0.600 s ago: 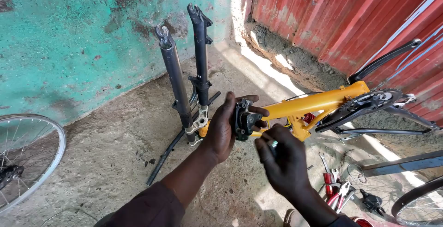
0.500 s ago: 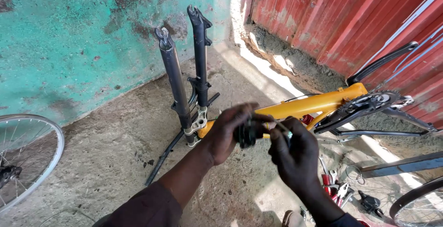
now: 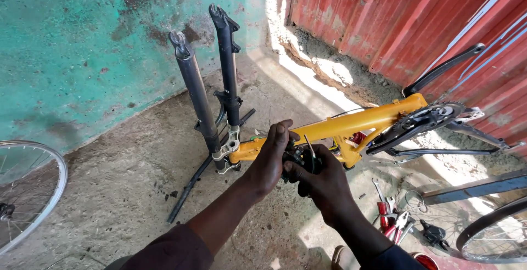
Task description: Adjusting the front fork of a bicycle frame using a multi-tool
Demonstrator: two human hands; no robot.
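A yellow bicycle frame stands upside down on the concrete, its black fork legs pointing up near the teal wall. My left hand and my right hand meet just in front of the frame's top tube. Between them they grip a small black bicycle part with a thin cable sticking up from it. The fingers hide most of the part. The black crank and chainring sit at the frame's right end.
A spoked wheel lies at the left edge, another tyre at the lower right. Red-handled pliers and wrenches are scattered on the ground by my right arm. A red corrugated metal wall closes the right side.
Both hands have dropped slightly and closed together around the black part; my right hand moved left to meet the left, and the part is now more covered by fingers.
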